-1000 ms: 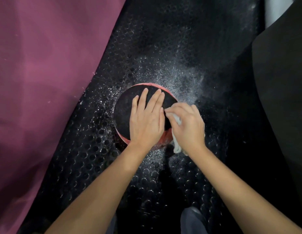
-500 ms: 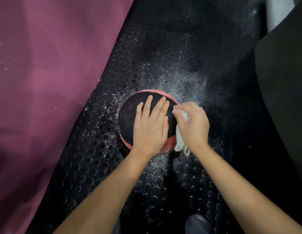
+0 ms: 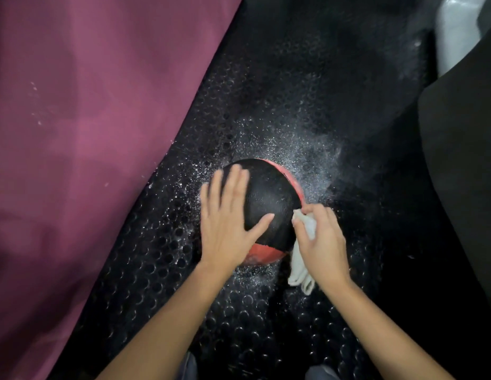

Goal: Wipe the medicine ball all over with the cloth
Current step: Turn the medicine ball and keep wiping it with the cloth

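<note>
The black and red medicine ball [image 3: 271, 198] sits on a dark studded rubber floor. My left hand [image 3: 227, 220] lies flat on the ball's left side, fingers straight and blurred, thumb stretched across the black panel. My right hand [image 3: 321, 242] grips a bunched white cloth [image 3: 302, 259] and presses it against the ball's lower right side. The cloth's loose end hangs below that hand to the floor.
A maroon mat [image 3: 82, 149] covers the left side. White powder [image 3: 299, 157] is scattered on the black studded floor [image 3: 266, 325] around the ball. A dark padded object [image 3: 463, 165] stands at the right, a white object [image 3: 455, 28] at the top right.
My left hand slid from the ball's near top over to its left side. The ball has turned, its red band now at the right and bottom. My right hand stays at the right side.
</note>
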Motion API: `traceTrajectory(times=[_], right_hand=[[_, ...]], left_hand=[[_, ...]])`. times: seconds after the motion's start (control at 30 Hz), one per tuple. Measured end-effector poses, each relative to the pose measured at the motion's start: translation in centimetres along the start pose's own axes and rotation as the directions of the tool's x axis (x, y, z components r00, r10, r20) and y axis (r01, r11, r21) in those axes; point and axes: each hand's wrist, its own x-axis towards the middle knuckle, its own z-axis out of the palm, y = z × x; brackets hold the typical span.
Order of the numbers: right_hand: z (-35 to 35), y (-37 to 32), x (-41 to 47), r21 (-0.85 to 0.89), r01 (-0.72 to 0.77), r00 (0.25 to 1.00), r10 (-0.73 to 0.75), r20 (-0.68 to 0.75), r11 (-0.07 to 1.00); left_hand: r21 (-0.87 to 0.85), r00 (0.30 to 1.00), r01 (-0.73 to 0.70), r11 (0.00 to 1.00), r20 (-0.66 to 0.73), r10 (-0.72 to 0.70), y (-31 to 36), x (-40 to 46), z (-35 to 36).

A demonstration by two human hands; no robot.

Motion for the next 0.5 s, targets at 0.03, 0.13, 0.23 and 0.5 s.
traceTrajectory(times=[0.03, 0.13, 0.23, 0.5], right_hand=[[-0.1, 0.0, -0.3, -0.003, -0.007, 1.0, 0.007, 0.019, 1.0], [-0.8, -0.4, 0.0, 0.056, -0.041, 0.999, 0.039, 0.033, 0.998], [-2.1, -1.8, 2.1, 0.083, -0.014, 1.0, 0.014, 0.0, 0.996], [-0.4, -3.9, 5.5, -0.254, 0.182, 0.983, -0.181, 0.028, 0.95]], left_hand=[[-0.07, 0.981, 0.194, 0.979, 0.04, -0.191, 0.2, -0.9, -0.2], [-0.301, 0.841, 0.527, 0.794, 0.321, -0.436, 0.2, -2.2, -0.6], [-0.418, 0.839, 0.528, 0.739, 0.388, -0.38, -0.1, -2.3, -0.9], [-0.382, 0.86, 0.483, 0.788, 0.379, -0.342, 0.8, -1.4, -0.3]])
